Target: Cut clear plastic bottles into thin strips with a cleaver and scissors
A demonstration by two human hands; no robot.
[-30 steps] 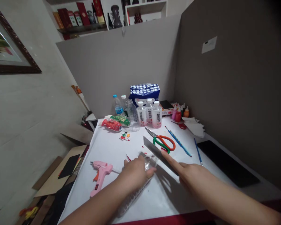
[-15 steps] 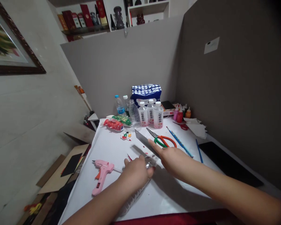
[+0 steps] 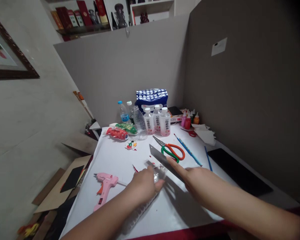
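Observation:
A clear plastic bottle (image 3: 142, 211) lies on its side on the white tabletop, its ribbed body partly hidden by my left forearm. My left hand (image 3: 146, 183) is wrapped round its upper part and presses it to the table. In my right hand (image 3: 196, 181) is a wide flat metal blade (image 3: 161, 158), the index finger stretched along it; its handle is hidden. The blade hangs tilted over the bottle, apart from it. Beyond my hands, scissors with green and orange handles (image 3: 177, 151) lie on the cloth. Left of my left hand rests a pink glue gun (image 3: 105, 186).
Several bottles, three with labels and white caps (image 3: 165, 125), stand at the back before a blue package (image 3: 152, 96). Red and green wrapped fish shapes (image 3: 117, 133) lie back left. Brushes (image 3: 190, 151) and a black slab (image 3: 240, 170) are to the right.
My right hand and the blade have moved right and away from the bottle. My left hand keeps its hold. The whole view has shifted slightly.

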